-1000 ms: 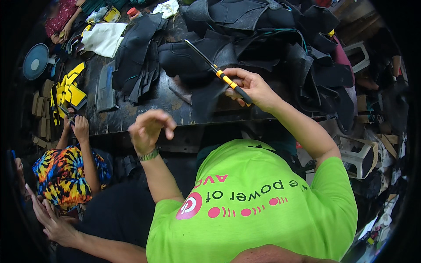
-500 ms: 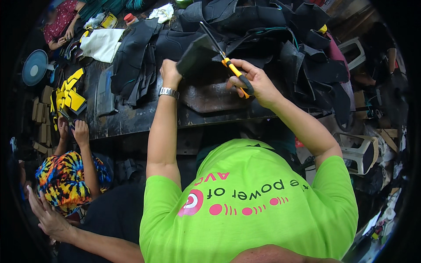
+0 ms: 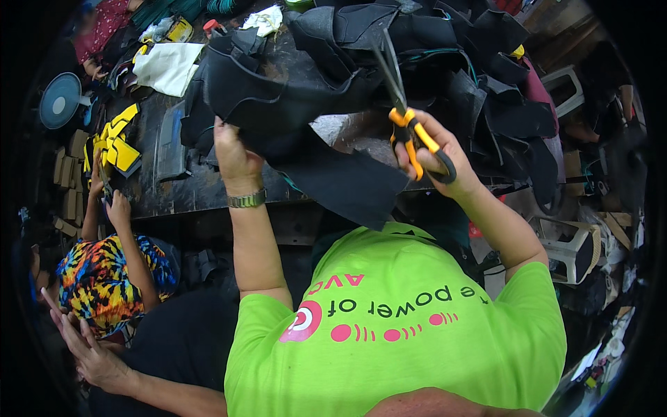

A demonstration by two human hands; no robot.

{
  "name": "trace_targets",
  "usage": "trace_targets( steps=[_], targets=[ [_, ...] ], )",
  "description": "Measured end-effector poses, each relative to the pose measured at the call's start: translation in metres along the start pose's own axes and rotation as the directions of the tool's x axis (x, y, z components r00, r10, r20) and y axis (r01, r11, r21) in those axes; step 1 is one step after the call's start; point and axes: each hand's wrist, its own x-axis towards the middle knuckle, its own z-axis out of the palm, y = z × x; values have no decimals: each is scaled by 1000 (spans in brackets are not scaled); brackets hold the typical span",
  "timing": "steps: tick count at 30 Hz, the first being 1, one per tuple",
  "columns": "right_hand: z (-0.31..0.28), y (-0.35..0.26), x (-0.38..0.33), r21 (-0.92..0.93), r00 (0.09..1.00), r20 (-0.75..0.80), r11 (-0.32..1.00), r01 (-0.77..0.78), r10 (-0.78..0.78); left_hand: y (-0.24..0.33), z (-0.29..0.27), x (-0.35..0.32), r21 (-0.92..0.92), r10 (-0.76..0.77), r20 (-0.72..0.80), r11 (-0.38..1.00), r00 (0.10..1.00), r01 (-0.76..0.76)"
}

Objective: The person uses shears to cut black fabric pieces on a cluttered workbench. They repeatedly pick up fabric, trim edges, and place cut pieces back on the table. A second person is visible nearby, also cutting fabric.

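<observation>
My left hand (image 3: 237,158), with a metal-banded watch at the wrist, is closed on the edge of a large black fabric piece (image 3: 340,179). The piece hangs over the table's near edge, and one pointed end reaches down beside my green shirt. In my right hand (image 3: 445,151) are scissors (image 3: 403,121) with yellow and black handles. Their blades point up and away, slightly parted, and stand apart from the held fabric. Beyond my left hand lie more dark fabric pieces (image 3: 243,73), overlapping what I hold.
Dark cut pieces (image 3: 497,104) are heaped along the table's (image 3: 215,187) far and right sides. At left lie a white cloth (image 3: 165,68) and yellow pieces (image 3: 119,142), with a co-worker's hands (image 3: 117,205) close by. Another hand (image 3: 101,361) extends at lower left. Plastic stools (image 3: 566,243) stand at right.
My left hand has moved left and nearer, and a larger spread of black fabric now hangs from it. My right hand has shifted right and nearer with the scissors.
</observation>
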Motion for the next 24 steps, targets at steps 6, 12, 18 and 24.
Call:
trace_targets(
  steps=[6,12,18,24],
  targets=[
    [19,0,-12,138,945,271,964,-229,185,-13,4,-26,-189,-234,367,929,900,318],
    [21,-8,-9,96,988,130,991,-95,82,0,22,-40,146,-213,-39,965,976,217],
    [24,-27,-23,7,979,190,997,71,-71,57,76,-16,672,469,619,100,630,-734],
    [19,-13,-23,-53,961,181,977,-205,211,38,80,-21,807,-262,584,288,768,-515]
  ],
)
